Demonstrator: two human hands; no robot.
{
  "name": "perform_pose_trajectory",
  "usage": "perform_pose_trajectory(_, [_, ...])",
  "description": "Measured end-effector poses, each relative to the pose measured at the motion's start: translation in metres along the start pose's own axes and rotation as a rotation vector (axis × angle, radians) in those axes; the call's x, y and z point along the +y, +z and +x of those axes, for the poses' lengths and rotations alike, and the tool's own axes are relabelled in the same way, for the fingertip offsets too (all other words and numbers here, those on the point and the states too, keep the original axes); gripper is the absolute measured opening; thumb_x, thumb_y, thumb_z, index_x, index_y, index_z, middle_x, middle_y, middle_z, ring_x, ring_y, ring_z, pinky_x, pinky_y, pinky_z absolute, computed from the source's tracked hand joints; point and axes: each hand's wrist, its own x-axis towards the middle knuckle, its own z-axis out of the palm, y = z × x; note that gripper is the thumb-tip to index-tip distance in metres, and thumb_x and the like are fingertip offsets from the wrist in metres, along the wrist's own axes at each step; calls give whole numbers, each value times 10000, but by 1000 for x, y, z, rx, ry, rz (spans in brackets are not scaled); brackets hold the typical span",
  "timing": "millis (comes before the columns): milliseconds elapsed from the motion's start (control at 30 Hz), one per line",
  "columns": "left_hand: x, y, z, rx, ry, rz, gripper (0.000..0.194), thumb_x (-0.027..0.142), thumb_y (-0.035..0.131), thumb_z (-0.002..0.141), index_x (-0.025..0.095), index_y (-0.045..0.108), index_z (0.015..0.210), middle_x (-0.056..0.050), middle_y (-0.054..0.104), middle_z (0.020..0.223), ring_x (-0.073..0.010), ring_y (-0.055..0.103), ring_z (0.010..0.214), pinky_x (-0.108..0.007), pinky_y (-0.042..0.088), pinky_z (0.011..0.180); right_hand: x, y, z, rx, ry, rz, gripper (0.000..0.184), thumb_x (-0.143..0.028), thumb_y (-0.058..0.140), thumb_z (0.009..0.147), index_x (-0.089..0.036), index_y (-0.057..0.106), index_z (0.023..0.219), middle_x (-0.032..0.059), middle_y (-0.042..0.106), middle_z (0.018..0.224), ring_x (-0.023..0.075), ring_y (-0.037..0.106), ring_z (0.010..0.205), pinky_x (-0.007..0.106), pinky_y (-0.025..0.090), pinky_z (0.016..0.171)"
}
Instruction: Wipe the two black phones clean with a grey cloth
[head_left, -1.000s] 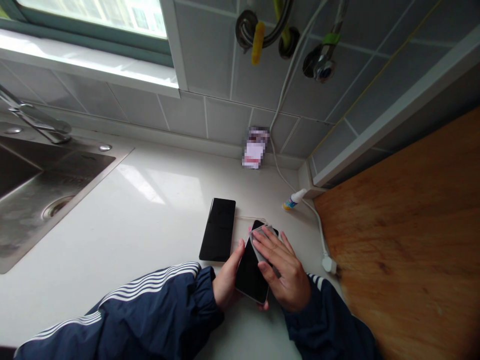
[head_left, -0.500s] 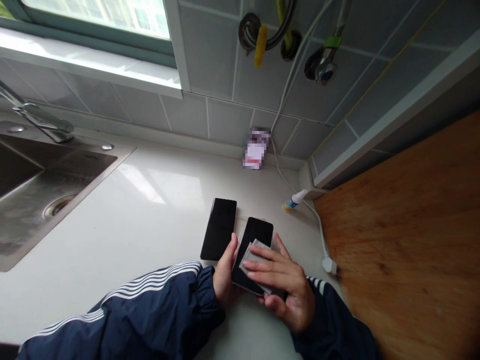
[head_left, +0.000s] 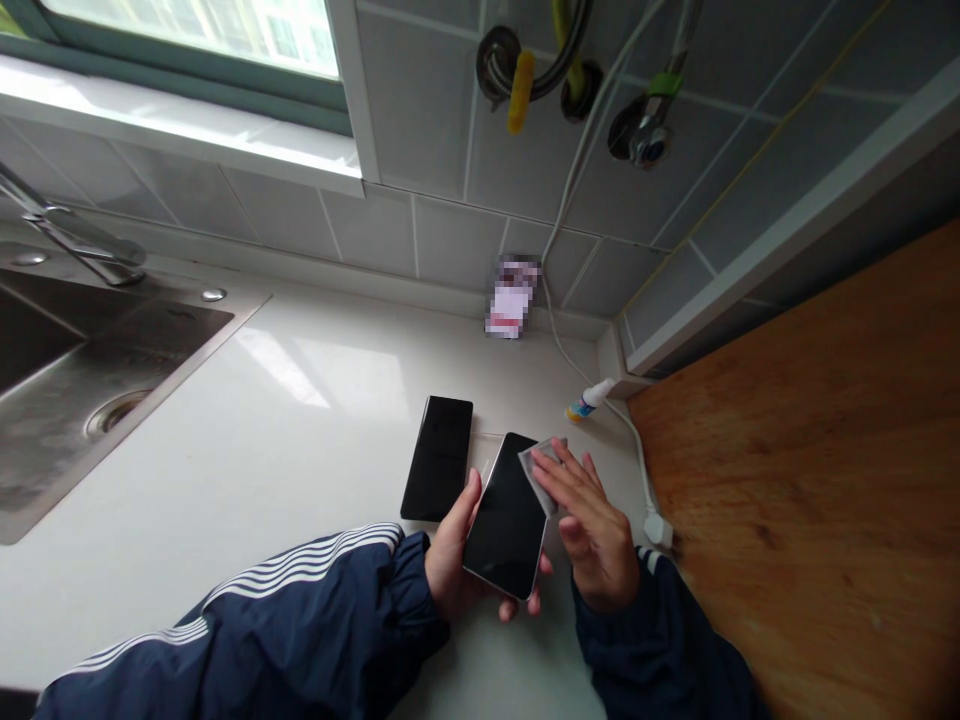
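Observation:
My left hand (head_left: 452, 553) grips a black smartphone (head_left: 506, 518) by its lower edge, with the glass face up and tilted. My right hand (head_left: 592, 500) sits at the phone's upper right edge, its fingertips pressing a grey cloth (head_left: 540, 475) against that edge. Beside the held phone, a second black smartphone (head_left: 437, 458) lies flat on the white counter (head_left: 300, 440). A thin transparent sheet (head_left: 487, 450) seems to lie partly under the held phone, and part of it is hidden.
A steel sink (head_left: 97, 400) with a faucet (head_left: 82, 235) lies to the left. Behind the phones are a small tube (head_left: 589, 402), a white cable (head_left: 630, 460) ending in a plug (head_left: 658, 530), and a blurred label (head_left: 512, 297). A wooden board (head_left: 795, 480) fills the right.
My right hand has moved up and to the right, taking the grey cloth off the phone's face to its upper right edge. The phone's dark face now shows fully.

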Motion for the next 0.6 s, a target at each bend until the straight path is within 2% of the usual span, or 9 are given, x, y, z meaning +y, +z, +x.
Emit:
perform_pose_trajectory(133, [-1,1,1,10,44,8,933,820,199,871,61,576,1263,-213,726,858,-304,733,610,-290,520,391,-4,-2,1,-9,-70,29,484,-509,338,1033,-228,644,1281,91,646,1354,321,450,1412,653,138,1208])
perform_pose_trajectory(267, [2,4,0,21,98,-32,870,777,215,907,103,531,1358,-163,732,798,-296,739,635,-308,550,421,-16,-2,2,-80,-174,150,451,-552,397,1008,-257,693,1178,51,738,1198,310,571,1307,648,119,1215])
perform_pose_trajectory(400, [5,6,-2,90,96,-59,889,783,247,900,64,577,1307,-136,711,712,-278,729,605,-320,561,417,-23,0,2,-137,-191,235,455,-584,396,998,-277,698,1143,16,773,1100,292,614,1259,623,113,1228])
perform_pose_trajectory(500, [6,6,-2,94,75,-54,880,786,227,900,96,580,1315,-129,718,736,-276,730,611,-332,570,425,-18,1,1,-138,-189,168,442,-556,385,1012,-269,690,1157,25,751,1168,284,594,1285,606,109,1233])
perform_pose_trajectory(600, [4,4,0,83,36,-12,931,811,165,881,93,601,1284,-156,723,784,-284,733,629,-330,566,427,-8,3,0,-127,-134,25,445,-488,334,1042,-254,632,1276,56,657,1344,283,493,1384,610,128,1224])
